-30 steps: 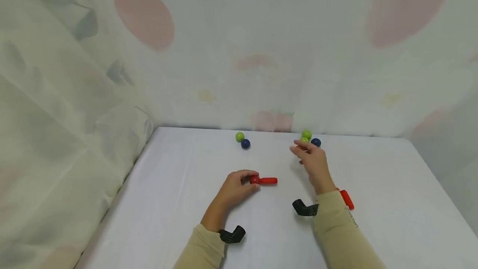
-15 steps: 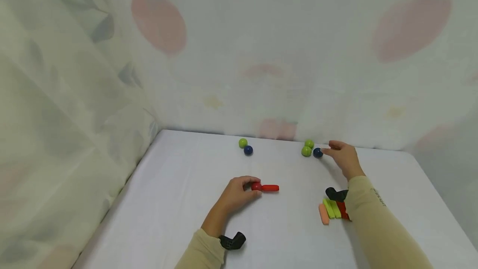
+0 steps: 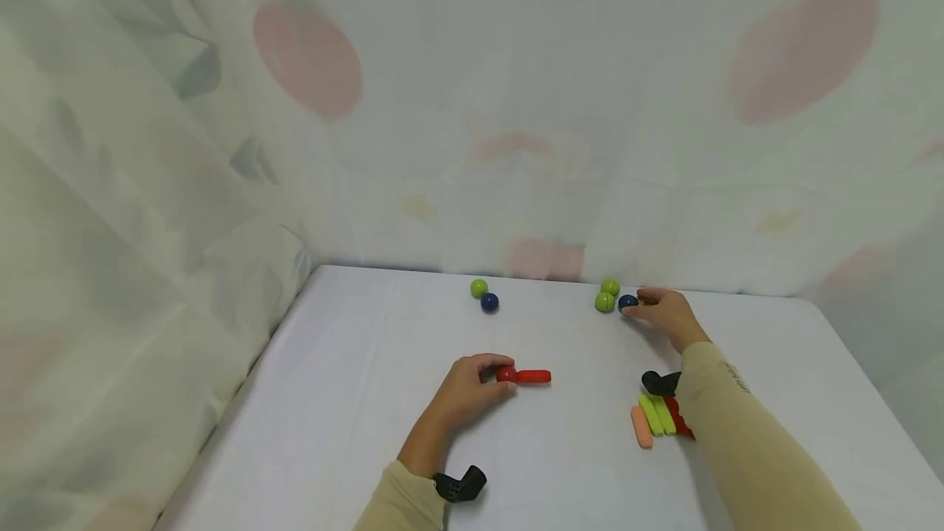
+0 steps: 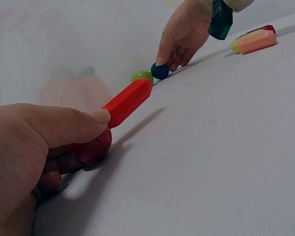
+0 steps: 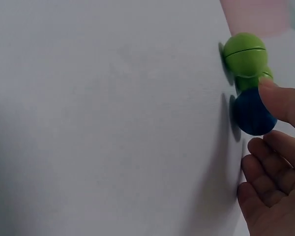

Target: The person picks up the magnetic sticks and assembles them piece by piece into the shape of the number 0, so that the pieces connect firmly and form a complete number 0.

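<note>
My left hand (image 3: 465,392) holds a red ball (image 3: 506,374) between thumb and fingers, low over the white table. A short ribbed red rod (image 4: 130,103) is joined to that ball and points right in the head view. At the back right, my right hand (image 3: 669,316) has its thumb on a dark blue ball (image 5: 254,112), with the index fingertip at the ball's other side. The remaining fingers are loosely bent. Two green balls (image 3: 605,301) sit just left of the blue one.
Farther left at the back lie another green ball (image 3: 478,288) and a second blue ball (image 3: 490,302). Beside the right sleeve are an orange rod (image 3: 642,427), two yellow-green rods (image 3: 656,415) and red pieces (image 3: 679,419), partly hidden. Printed cloth (image 3: 442,105) hangs behind the table.
My right hand has moved right from the green balls to the blue ball, and its thumb has come onto it. The rods by the sleeve have come into view. My left hand keeps its hold.
</note>
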Demonstrator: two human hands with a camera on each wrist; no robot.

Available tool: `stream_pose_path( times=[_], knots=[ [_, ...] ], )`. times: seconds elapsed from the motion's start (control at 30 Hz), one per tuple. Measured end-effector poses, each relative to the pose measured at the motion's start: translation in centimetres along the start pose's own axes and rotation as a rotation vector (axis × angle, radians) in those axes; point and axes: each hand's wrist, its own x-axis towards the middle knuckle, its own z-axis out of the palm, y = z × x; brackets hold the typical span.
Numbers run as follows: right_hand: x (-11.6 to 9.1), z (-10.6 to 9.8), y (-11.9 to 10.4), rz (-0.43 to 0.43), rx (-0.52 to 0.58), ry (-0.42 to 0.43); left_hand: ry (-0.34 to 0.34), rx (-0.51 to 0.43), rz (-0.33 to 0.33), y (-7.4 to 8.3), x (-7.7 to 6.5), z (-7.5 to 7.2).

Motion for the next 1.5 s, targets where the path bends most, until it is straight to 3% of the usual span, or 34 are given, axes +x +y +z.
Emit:
stream_pose_path(
  times=[0.33,0.53,0.63,0.77,0.9,1.0,1.1,1.27,1.5],
  knots=[
    [0.5,1.0,-0.4,-0.068,-0.188,0.049,0.014,0.009,0.023,0.0,0.2,-0.3],
    [0.1,1.1,-1.1,-0.067,-0.216,0.086,0.016,-0.002,0.036,-0.1,0.5,-0.3],
    [-0.5,1.0,-1.5,-0.03,-0.117,0.088,0.016,-0.001,0.034,0.0,0.5,-0.5],
    [-2.5,1.7,-3.0,0.036,0.159,0.162,0.014,0.004,0.025,0.1,0.1,-0.8],
    [-5.4,3.7,-5.1,0.028,0.373,0.247,0.013,0.004,0.036,0.0,-0.3,-1.0],
    [-7.3,5.9,-6.0,0.014,0.442,0.227,0.022,0.017,0.041,0.0,-0.3,-1.1],
    [-8.4,8.3,-6.1,0.017,0.444,0.182,0.037,0.036,0.05,0.1,-0.3,-1.5],
    [-9.3,11.7,-5.3,-0.01,0.328,0.133,0.051,0.048,0.044,0.2,-0.2,-2.0],
    [-9.8,14.1,-4.3,-0.002,0.283,0.083,0.051,0.06,0.01,0.2,-0.5,-2.3]
  ],
)
